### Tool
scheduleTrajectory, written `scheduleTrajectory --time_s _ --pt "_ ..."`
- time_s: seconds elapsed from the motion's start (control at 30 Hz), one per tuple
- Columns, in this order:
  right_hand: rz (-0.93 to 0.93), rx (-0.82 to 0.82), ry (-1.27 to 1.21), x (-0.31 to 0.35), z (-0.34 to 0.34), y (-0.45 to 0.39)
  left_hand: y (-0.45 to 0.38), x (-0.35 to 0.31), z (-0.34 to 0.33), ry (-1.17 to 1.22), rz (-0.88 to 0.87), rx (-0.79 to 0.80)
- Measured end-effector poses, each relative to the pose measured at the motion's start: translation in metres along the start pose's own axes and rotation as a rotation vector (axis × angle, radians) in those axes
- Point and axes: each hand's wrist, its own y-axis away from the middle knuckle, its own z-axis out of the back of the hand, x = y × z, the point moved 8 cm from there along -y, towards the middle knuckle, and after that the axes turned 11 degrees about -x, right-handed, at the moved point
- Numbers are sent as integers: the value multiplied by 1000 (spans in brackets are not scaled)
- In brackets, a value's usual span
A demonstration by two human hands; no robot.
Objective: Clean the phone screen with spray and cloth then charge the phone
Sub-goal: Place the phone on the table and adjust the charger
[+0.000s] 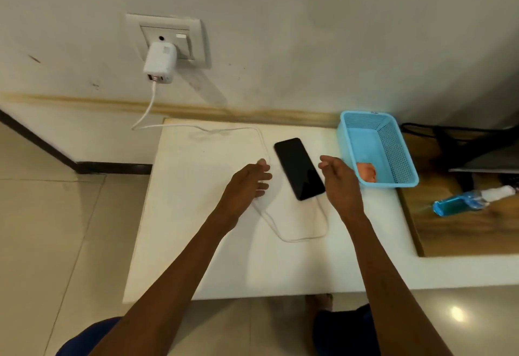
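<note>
Phone [299, 169] on table [202, 257], basket [393, 153] right

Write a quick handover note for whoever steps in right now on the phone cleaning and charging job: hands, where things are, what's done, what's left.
Left hand: open, empty, resting low beside the phone, over the cable.
Right hand: open, empty, just right of the phone.
Phone: flat on the white table, screen dark.
White charging cable: runs from the wall charger across the table and loops to the phone's near end; it looks plugged in.
Orange cloth: in the blue basket.
Spray bottle: lying on the wooden surface to the right.
Done: apparently cleaning and plugging in.
Left: confirm it charges; the screen shows no sign.
</note>
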Motion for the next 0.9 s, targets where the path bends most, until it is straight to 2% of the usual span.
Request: scheduleTrajectory --time_s 0.17,0.3,0.53,0.73,0.9 --pt "-162 114 -61 -19 -2 -4 7 14 -45 103 150 -38" --pt "-238 172 -95 -30 0 -3 16 15 -65 162 192 -40" --pt "-233 237 -53 -30 -8 -3 17 13 -76 153 145 -89" --pt "-252 268 -90 -30 -15 4 6 10 -61 101 150 -119" --pt "-363 279 -217 -26 -32 17 -3 2 -36 4 110 -141"
